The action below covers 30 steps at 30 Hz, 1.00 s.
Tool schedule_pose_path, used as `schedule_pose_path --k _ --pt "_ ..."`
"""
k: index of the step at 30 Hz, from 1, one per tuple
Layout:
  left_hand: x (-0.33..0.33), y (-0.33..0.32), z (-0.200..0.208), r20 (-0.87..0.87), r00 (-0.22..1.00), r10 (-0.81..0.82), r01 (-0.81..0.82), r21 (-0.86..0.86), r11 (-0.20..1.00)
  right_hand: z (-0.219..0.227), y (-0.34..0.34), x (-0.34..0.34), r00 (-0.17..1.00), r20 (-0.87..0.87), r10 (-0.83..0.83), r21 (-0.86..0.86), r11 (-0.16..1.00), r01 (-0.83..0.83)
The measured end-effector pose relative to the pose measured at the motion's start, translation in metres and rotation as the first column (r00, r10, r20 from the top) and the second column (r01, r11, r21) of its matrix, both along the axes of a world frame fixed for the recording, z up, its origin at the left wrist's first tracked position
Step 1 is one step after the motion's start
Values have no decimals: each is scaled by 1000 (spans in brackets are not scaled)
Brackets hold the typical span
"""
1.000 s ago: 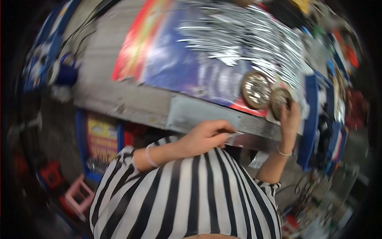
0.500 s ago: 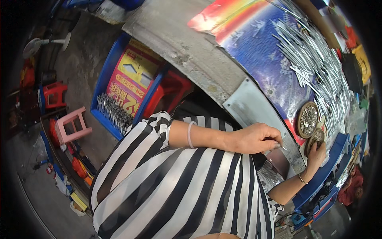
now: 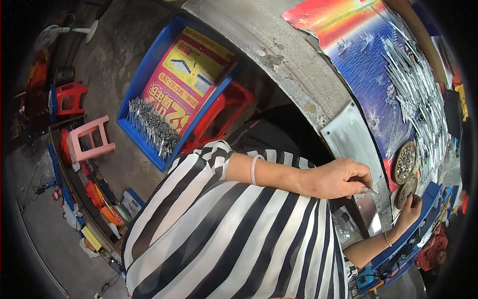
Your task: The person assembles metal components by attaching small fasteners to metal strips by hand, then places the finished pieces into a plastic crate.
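Left hand (image 3: pixel 336 179) pinches a thin metal piece (image 3: pixel 374 191); right hand (image 3: pixel 410 211), grip unclear, might tip the nearer dish (image 3: pixel 398 199) by pressing sideways.

On the table (image 3: pixel 284 60), metal rods (image 3: pixel 418 104) are lying across the right part of a sheet (image 3: pixel 348 55), with two bowls (image 3: pixel 395 168) sitting side by side at their near end. A plate (image 3: pixel 353 134) is lying along the near edge. Leftward, a bin (image 3: pixel 211 108) is standing, holding small parts (image 3: pixel 154 127), with a stool (image 3: pixel 73 147) standing farther left.

Even light; metal rods (image 3: pixel 422 107) glint; the curved, dark edges seem soft.
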<state>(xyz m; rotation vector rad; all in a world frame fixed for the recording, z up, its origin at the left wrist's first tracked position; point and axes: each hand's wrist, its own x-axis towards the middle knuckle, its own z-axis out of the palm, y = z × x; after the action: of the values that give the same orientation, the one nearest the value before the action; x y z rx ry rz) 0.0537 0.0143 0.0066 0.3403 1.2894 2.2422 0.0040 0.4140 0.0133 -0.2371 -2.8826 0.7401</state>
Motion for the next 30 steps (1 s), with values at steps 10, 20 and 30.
schedule_pose_path --k 10,20,30 --pt "0 -10 4 336 916 -221 162 194 967 4 2 7 977 -178 -117 -241 968 72" --pt "2 -12 -6 409 875 -260 137 305 943 6 -31 7 932 -198 -304 -567 811 144" --pt "-4 -3 -4 490 814 -313 93 421 902 10 -31 13 899 -244 -365 -688 718 105"
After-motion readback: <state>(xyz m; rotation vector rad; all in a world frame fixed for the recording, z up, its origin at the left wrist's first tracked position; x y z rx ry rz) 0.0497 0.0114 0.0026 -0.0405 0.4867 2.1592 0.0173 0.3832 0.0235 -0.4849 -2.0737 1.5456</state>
